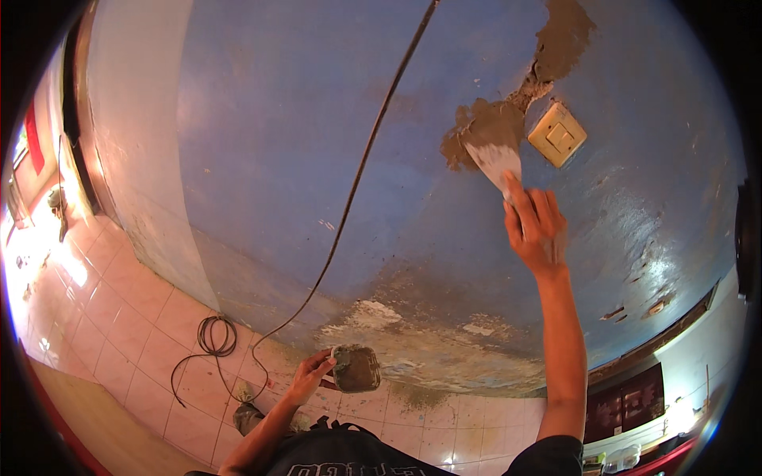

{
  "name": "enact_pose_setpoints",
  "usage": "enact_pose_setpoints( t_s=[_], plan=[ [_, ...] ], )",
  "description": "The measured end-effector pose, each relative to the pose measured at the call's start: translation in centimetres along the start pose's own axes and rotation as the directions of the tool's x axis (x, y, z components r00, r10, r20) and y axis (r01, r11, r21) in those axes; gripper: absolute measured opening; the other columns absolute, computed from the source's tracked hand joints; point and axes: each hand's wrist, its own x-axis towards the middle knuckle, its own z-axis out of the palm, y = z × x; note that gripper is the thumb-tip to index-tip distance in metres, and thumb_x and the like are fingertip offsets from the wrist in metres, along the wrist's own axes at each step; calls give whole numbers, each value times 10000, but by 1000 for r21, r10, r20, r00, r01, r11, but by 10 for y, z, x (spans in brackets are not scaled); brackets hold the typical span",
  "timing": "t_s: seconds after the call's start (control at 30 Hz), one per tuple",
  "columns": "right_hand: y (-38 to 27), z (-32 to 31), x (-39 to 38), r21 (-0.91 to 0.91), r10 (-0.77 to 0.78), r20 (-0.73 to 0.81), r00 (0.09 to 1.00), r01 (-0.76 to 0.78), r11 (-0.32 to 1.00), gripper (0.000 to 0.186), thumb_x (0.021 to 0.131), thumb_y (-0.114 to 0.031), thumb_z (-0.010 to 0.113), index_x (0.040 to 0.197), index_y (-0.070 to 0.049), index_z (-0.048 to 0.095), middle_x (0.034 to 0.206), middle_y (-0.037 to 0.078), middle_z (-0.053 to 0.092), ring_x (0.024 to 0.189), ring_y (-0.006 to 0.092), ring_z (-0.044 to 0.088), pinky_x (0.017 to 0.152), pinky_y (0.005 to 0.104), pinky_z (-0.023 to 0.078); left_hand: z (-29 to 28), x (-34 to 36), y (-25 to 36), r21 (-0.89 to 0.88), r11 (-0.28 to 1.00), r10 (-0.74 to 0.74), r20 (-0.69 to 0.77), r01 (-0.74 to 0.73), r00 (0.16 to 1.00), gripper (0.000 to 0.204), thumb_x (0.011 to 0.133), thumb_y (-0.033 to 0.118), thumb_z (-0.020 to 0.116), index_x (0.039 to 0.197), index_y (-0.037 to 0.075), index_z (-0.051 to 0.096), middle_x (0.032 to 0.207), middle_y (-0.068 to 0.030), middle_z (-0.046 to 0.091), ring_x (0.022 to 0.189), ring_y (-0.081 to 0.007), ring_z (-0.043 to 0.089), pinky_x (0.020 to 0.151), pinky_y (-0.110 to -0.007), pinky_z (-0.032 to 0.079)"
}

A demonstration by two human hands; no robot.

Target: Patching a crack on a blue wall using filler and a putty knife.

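My right hand (540,226) grips a putty knife (496,163) by its handle. The wide blade lies against the blue wall (302,143), on a patch of wet brown mortar (488,127) left of a yellowed light switch (558,135). A rough crack (530,91) runs up from this patch to a second mortar smear (563,36). Low in front of my body, my left hand (312,377) holds a small square plastic tub (357,368) by its edge. Brown mortar lies inside the tub.
A dark cable (369,143) hangs down across the wall to a coil (217,336) on the pink tiled floor (143,341). Paint is peeling along the wall's bottom (373,317). Bright light enters at the far left. A counter (643,436) with containers stands at the lower right.
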Motion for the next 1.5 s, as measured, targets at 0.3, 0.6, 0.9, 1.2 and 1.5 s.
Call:
enact_pose_setpoints(
  t_s=[0.3, 0.6, 0.9, 1.2, 1.5],
  plan=[
    [5, 24, -4, -15, -25, 9, 1000, 25, 1000, 551, 835, -26, 741, 1373, -119, 664, 811, 9, 489, 697, 185, 493, 527, 301, 495, -9, -6, -2, 7, 1000, 1, -62, 0, 998, 546, 1037, 342, 621, 1445, -10, 534, 1261, -173, 658, 1071, -257, 692, 761, -405, 666],
    [1, 4, -10, 20, -22, 57, 998, 21, 1000, 567, 822, -14, 742, 1375, -110, 663, 797, 4, 478, 687, 182, 487, 514, 301, 485, -6, 2, 5, -8, 1000, 0, -15, 0, 1000, 544, 1037, 342, 623, 1447, -5, 539, 1250, -152, 668, 1066, -241, 692, 755, -387, 658],
    [9, 2, -23, 22, -76, 100, 992, 74, 997, 541, 836, -15, 725, 1365, -112, 667, 786, 3, 479, 683, 171, 478, 526, 299, 483, -7, 0, -3, 1, 1000, 4, -62, -4, 998, 534, 1038, 328, 624, 1446, -6, 539, 1257, -147, 664, 1067, -230, 685, 767, -391, 658],
    [1, -6, 23, 63, -88, 88, 992, 83, 995, 532, 827, 10, 721, 1348, -88, 672, 777, 11, 475, 676, 175, 485, 509, 299, 465, -4, 10, 4, -14, 1000, 2, -8, -2, 1000, 537, 1041, 326, 620, 1453, -7, 531, 1277, -154, 660, 1103, -240, 682, 772, -404, 658],
    [13, -34, -13, 34, -62, 247, 967, 56, 998, 546, 825, 2, 727, 1359, -87, 657, 798, 15, 484, 698, 171, 501, 533, 296, 489, -3, 16, -6, -42, 999, 8, 31, -7, 999, 538, 1044, 325, 615, 1453, -14, 529, 1278, -164, 655, 1118, -256, 678, 779, -414, 662]
  ],
)
